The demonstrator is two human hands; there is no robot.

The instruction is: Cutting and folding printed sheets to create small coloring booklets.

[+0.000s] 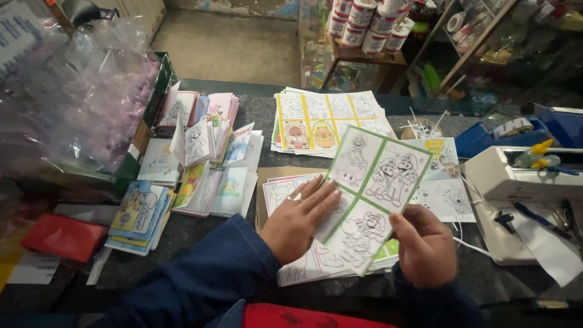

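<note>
Green-bordered colouring sheet (370,194) between both hands

On the bench (200,234), small booklets (200,158) lay left of the sheet stack (303,267), more sheets (322,121) behind it, a tape dispenser (504,136) right.

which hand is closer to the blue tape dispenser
Right. The right hand sits below and left of the blue tape dispenser, holding the green-bordered colouring sheet. The left hand lies flat on the stack of sheets, farther left.
</note>
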